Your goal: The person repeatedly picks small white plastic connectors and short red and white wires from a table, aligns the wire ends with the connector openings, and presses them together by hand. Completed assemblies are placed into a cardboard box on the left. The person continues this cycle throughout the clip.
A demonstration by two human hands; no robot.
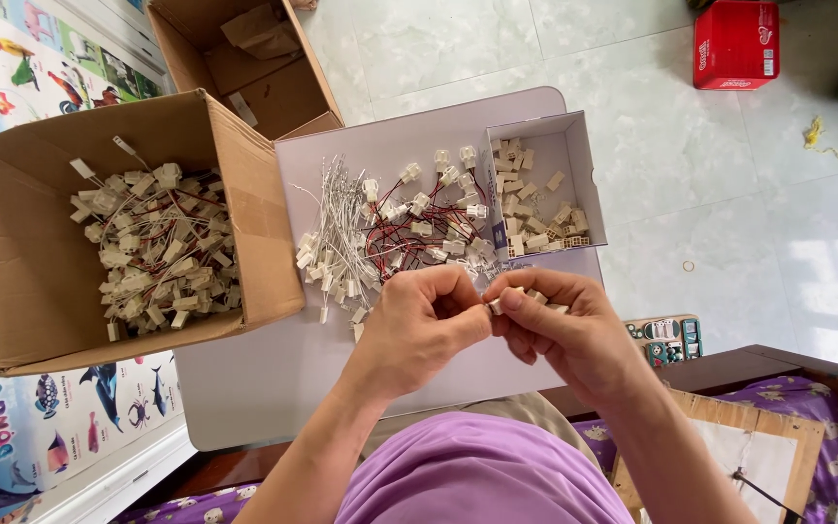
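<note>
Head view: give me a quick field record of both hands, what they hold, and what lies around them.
left hand: pinching a small white plastic connector together with the right hand
right hand: fingertips on the same connector, a few more pieces in the palm
work surface: pale grey board
before hands: pile of red and white wired connectors
right of pile: small white box of beige connector housings
left: large brown cardboard box of wired connectors
</note>
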